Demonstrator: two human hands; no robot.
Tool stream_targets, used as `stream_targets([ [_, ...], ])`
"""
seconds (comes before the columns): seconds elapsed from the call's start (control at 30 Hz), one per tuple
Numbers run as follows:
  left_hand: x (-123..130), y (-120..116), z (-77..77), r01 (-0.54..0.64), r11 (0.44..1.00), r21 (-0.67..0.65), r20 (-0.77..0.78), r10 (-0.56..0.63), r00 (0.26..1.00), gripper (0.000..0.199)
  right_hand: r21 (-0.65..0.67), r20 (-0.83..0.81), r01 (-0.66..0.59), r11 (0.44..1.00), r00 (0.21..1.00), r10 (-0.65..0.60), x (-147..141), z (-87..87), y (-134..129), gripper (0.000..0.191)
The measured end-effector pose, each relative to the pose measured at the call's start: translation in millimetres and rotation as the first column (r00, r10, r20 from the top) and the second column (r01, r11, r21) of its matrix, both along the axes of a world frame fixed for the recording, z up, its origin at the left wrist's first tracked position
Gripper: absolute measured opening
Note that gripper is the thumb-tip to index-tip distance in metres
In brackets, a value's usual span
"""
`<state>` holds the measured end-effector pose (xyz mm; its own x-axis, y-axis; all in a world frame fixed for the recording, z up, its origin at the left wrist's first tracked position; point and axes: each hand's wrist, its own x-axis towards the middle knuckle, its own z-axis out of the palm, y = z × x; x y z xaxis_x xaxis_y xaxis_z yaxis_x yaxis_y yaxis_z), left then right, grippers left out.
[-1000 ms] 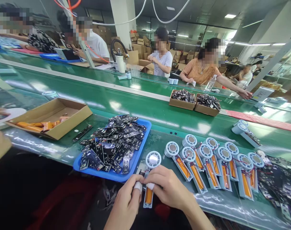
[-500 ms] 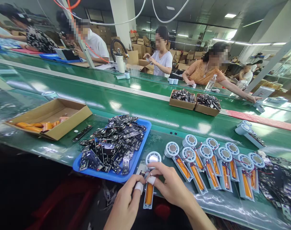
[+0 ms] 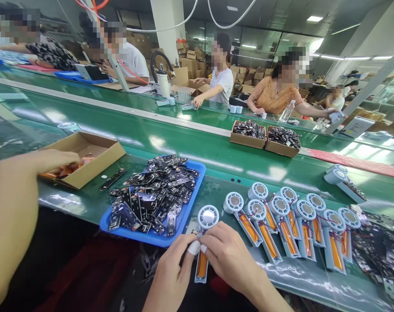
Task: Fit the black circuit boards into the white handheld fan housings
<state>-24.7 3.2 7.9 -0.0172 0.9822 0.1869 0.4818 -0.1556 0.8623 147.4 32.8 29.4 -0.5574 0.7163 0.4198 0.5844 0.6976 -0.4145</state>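
Green worktop [image 3: 216,189]: blue tray [image 3: 199,170] of circuit boards [image 3: 151,199]; alongside, 2 hands [image 3: 227,251] pinch a round-headed unit [image 3: 208,216].

Beyond the left hand [image 3: 175,265] and right hand [image 3: 228,253], a strip of bare table [image 3: 214,186] opens toward 12 o'clock up to the green belt [image 3: 171,130], though the near round-headed unit [image 3: 208,216] stands in its mouth. The heaped blue tray [image 3: 184,211] blocks 10 to 11, similar units [image 3: 287,236] 2 to 3; a co-worker's forearm [image 3: 15,203] fills far 9.
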Motion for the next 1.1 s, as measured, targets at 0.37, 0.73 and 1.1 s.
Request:
stream_targets([
  [0.37, 3, -9, -2.3, 0.006, 0.943, -0.333, 0.265, 0.088, 0.960, 0.043, 0.098, -0.160, 0.143, 0.985, 0.979, -0.127, -6, -15.2, 0, 0.021],
  [0.73, -5, -10, -25.5, -0.009, 0.997, -0.071, 0.011, 0.010, 1.000, 0.035, 0.273, 0.150, 0.176, 0.946, 0.964, -0.222, -12, -4.4, -2, 0.016],
  [1.1, -22, 5, -18.4, 0.059, 0.991, -0.117, 0.106, -0.047, 0.993, 0.036, -0.055, -0.018, 0.123, 0.991, 0.992, -0.124, -1, 1.2, 8, 0.012],
])
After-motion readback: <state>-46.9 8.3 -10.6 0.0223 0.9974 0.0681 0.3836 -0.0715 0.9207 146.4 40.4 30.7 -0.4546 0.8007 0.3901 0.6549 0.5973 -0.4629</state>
